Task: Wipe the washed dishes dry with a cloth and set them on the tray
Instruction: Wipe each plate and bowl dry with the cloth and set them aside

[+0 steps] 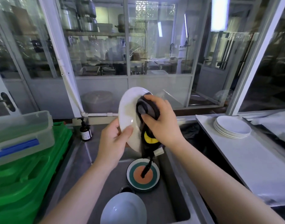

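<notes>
White porcelain fills the middle of the frame: I hold a white plate (128, 113) tilted almost on edge above the steel sink (174, 183). My left hand (113, 143) grips its lower rim, thumb curled over the front face and fingers behind. My right hand (161, 120) is wrapped round a bunched dark grey cloth (147, 109) and presses it against the plate's right side. The cloth has a yellow patch and a pale label lower down, and a dark strap hangs from it towards the sink.

Down in the sink, lower centre of the frame, lies a small dish with green and orange rings (143, 176), and nearer me a pale blue bowl (124, 209). At the right of the frame a stack of white plates (233, 127) stands on the white counter (255, 162). At the left are green plastic crates (25, 175) with a clear lidded box (20, 135) on top, and a brown pump bottle (85, 130) stands by the sink's far left corner.
</notes>
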